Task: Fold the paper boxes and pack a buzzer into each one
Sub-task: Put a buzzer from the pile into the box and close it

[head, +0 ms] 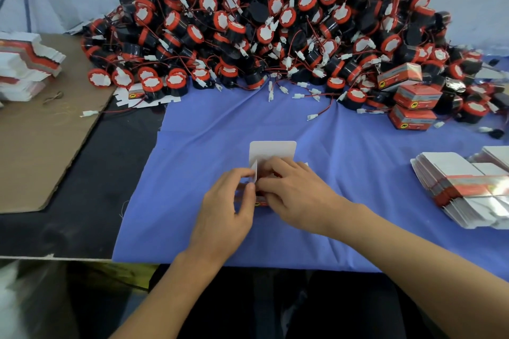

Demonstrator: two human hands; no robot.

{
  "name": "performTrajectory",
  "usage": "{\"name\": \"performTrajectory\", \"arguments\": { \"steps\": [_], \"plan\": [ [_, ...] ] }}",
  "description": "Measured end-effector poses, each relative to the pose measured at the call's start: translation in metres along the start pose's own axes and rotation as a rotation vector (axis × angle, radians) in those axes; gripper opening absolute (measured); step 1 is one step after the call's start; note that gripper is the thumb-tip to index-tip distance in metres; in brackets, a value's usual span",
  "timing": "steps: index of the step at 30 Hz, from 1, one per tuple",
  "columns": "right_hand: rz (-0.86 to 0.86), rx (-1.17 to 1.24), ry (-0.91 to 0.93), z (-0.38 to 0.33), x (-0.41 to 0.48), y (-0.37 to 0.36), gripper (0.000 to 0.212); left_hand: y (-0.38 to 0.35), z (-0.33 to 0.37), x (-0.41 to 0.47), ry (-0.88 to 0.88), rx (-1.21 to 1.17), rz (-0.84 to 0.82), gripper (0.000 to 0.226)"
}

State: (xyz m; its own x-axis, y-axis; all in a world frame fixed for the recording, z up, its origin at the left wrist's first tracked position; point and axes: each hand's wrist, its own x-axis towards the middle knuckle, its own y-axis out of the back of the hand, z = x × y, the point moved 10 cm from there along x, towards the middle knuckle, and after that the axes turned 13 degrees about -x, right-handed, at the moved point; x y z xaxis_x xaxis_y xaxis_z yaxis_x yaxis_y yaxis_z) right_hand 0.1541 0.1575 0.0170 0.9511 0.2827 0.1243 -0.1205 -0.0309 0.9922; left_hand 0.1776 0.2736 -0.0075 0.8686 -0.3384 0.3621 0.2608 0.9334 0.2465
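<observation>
Working one paper box (272, 150) mid blue cloth (358, 168), toward the near edge. Our left hand (225, 209) pinches a small side flap, thumb and forefinger together on it, and the flap stands upright. Our right hand (292, 195) has its fingers curled over the box body, clamped on it. Red print shows below the hands. The big white flap lies flat on the far side, not tucked in. We cannot tell if a buzzer is inside, since the hands cover it. The buzzer pile (261, 22) is heaped along the cloth's far edge: red-and-black units with white connectors on red wires. Three closed boxes (413, 107) sit stacked at the pile's right end. Flat box blanks (462, 190) lie stacked at right, well apart from the hands. A second stack (24, 66) sits on the cardboard sheet (41, 146) at left.
</observation>
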Motion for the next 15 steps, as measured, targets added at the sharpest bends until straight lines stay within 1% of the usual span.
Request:
{"name": "performTrajectory", "arguments": {
  "steps": [5, 7, 9, 11, 13, 15],
  "plan": [
    [0.114, 0.098, 0.014, 0.000, -0.002, 0.011, 0.015, 0.000, -0.005, 0.005, 0.010, -0.003, 0.023, 0.017],
    [0.174, 0.162, -0.070, 0.008, -0.004, 0.015, 0.012, -0.003, -0.009, 0.005, 0.030, 0.013, 0.011, 0.012],
    [0.217, 0.177, -0.172, 0.017, -0.006, 0.016, 0.013, -0.005, -0.012, 0.006, 0.051, 0.031, 0.007, 0.009],
    [0.254, 0.100, -0.273, 0.024, -0.010, 0.017, 0.021, -0.006, -0.011, 0.006, 0.061, 0.041, 0.012, 0.011],
    [0.295, -0.023, -0.335, 0.027, -0.014, 0.023, 0.028, -0.007, -0.007, 0.007, 0.054, 0.061, 0.015, 0.018],
    [0.265, -0.076, -0.348, 0.026, -0.014, 0.021, 0.031, -0.008, -0.006, 0.007, 0.052, 0.086, 0.017, 0.017]
  ]
}}
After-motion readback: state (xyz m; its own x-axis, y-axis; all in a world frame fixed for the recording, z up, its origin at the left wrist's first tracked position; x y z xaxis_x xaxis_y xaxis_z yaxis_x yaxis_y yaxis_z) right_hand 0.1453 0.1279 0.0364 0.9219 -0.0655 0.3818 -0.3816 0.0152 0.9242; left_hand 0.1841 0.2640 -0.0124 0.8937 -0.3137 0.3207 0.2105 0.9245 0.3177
